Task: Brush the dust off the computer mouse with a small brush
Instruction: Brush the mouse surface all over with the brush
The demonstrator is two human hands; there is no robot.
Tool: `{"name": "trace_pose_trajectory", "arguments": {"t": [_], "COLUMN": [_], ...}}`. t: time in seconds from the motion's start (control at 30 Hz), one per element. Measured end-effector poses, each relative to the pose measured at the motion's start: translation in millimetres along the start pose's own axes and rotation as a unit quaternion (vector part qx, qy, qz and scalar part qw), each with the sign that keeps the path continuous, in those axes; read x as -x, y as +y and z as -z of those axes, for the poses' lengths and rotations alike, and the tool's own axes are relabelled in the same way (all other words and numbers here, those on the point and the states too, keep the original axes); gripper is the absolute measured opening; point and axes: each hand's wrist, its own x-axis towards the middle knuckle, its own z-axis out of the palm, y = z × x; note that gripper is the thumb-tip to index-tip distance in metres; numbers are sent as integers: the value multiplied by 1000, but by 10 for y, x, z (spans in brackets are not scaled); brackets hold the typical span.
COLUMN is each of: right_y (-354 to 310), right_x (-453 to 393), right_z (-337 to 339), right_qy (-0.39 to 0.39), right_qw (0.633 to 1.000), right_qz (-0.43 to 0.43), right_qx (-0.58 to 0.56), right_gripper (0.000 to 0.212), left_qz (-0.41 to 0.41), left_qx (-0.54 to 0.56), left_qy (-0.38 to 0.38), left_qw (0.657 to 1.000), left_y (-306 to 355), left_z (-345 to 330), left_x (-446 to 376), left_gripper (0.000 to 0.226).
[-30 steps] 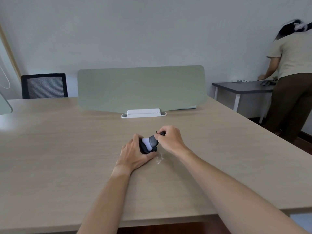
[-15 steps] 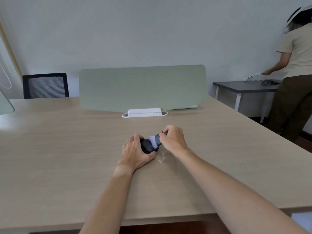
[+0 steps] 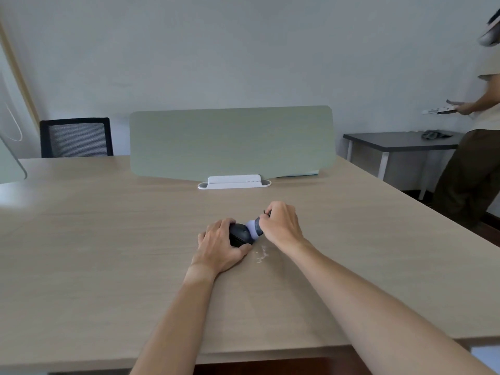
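A black computer mouse [image 3: 239, 235] lies on the wooden table [image 3: 108, 253] in the middle of the view. My left hand [image 3: 219, 246] wraps around its left and near sides and holds it down. My right hand [image 3: 281, 223] is closed on a small brush [image 3: 255, 227] with a dark handle and pale bristles. The bristles touch the mouse's right upper side. A few whitish specks of dust [image 3: 262, 254] lie on the table just right of the mouse.
A green desk divider [image 3: 230, 142] in a white base [image 3: 234, 182] stands across the table behind the hands. A black mesh chair [image 3: 76, 137] is at the far left. Another person [image 3: 476, 147] stands by a dark side table [image 3: 400, 140] at the right.
The brush head has shifted slightly right and up along the mouse, showing more of the mouse's top. The person at the right has lifted a flat white item off the side table.
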Motion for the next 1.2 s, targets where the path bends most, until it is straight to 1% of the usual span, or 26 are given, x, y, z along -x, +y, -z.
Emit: {"name": "trace_pose_trajectory", "arguments": {"t": [0.07,0.13,0.2,0.27,0.33,0.4,0.47,0.53,0.6,0.67,0.7,0.77,0.87,0.93,1.0,1.07,1.13,1.2], "right_y": [-10,-46,-76,-65,-23,17,29,-1,-57,-98,-100,-70,18,66,90,75,28,-1], "right_x": [-6,2,22,32,21,-1,-22,-19,9,40,51,57,34,12,-1,2,21,43], "right_z": [9,-9,-35,-59,-63,-33,4,12,-24,-91,-122,-145,-87,-33,4,8,-33,-98], "right_qy": [18,24,2,-22,-27,-19,-5,17,21,-8,-24,-29,1,11,21,28,7,-27], "right_qw": [1000,998,995,994,995,998,1000,1000,998,994,994,995,998,1000,1000,999,997,996], "right_qz": [14,22,10,-8,-25,-34,-16,17,39,41,36,17,-6,-5,0,6,21,33], "right_qx": [0,-51,-98,-109,-93,-59,-9,0,-50,-96,-104,-95,-56,-19,-13,-41,-70,-77], "right_gripper": [17,18,18,19,20,17,14,14,14,13,13,16,20,19,18,15,11,11], "left_qz": [13,19,18,8,-1,2,4,5,8,15,17,19,28,38,41,43,46,44], "left_qx": [-3,-2,3,6,5,5,12,10,5,12,16,20,4,2,5,7,11,18], "left_qy": [-3,-4,-4,-10,-22,-25,-21,-15,-7,1,3,4,5,5,6,9,10,16], "left_qw": [1000,1000,1000,1000,1000,1000,1000,1000,1000,1000,1000,1000,1000,999,999,999,999,999], "left_y": [3,5,7,1,-5,-5,-4,1,8,5,1,-3,8,7,1,-2,4,4], "left_z": [-6,-7,-6,-4,9,29,34,21,8,-2,-5,-6,-2,-4,-15,-25,-26,-22], "left_x": [-4,-4,-2,-4,-11,-3,3,-2,-11,-14,-9,1,-8,-18,-27,-34,-32,-25], "left_gripper": [70,67,62,57,63,70,67,60,46,25,20,23,41,46,45,44,40,31]}}
